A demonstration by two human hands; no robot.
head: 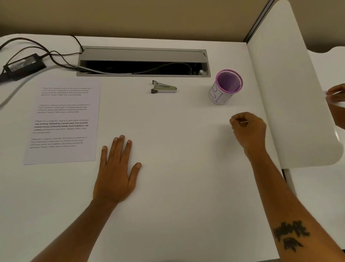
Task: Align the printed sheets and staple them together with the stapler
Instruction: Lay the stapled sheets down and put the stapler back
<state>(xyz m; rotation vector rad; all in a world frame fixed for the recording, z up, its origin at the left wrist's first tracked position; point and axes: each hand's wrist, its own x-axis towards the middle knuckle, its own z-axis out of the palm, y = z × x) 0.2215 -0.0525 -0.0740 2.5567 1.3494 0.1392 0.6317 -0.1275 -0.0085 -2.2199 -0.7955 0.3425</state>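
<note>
The printed sheets [61, 121] lie flat on the white desk [182, 192] at the left, looking like one neat stack with several text paragraphs. A small metal stapler [164, 87] rests at the back centre, its top arm hinged up. My left hand [117, 172] lies palm down on the desk, fingers spread, just right of the sheets' lower corner and holding nothing. My right hand [248, 129] hovers to the right, below the cup. Its fingers are curled, and thumb and forefinger pinch a tiny pale sliver [243, 122]. Neither hand touches the stapler or the sheets.
A purple mesh cup [227, 86] stands at the back right. An open cable tray [143, 60] runs along the back edge. A black power adapter [25, 65] and cables lie at the back left. A white divider panel [291, 84] bounds the right side; another person's hands [342, 94] move beyond it.
</note>
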